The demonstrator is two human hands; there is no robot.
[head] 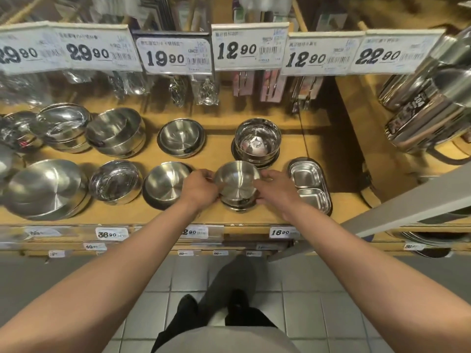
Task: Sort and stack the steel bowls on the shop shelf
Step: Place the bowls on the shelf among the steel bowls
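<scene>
Both my arms reach straight out over the front edge of the shelf (293, 149). My left hand (201, 186) curls round the left side of the small steel bowl (237, 180), fingers on its rim, and my right hand (274, 186) grips the right side the same way, thumb at the rim. The bowl is tilted a little toward me and sits on top of a short stack of bowls (238, 206) near the front edge, right of the middle.

The shelf is pale wood. Price tags (251, 48) hang in a row from the shelf above, and smaller price labels (281, 232) run along the front edge. Below me lies a grey tiled floor (300, 309), with my dark shoes on it.

Just left of my left hand is a wider bowl (165, 183) nested in a dark one, then a lidded bowl (116, 180), then a large shallow bowl (47, 188) toward the front left corner. Along the back edge stand a mirror-bright stack (257, 138), a low bowl (181, 138), and two more stacks (114, 133) to the left. Just right of my right hand lies a two-compartment steel tray (309, 186), both compartments bare. Steel containers (420, 110) crowd the neighbouring shelf at the right.
</scene>
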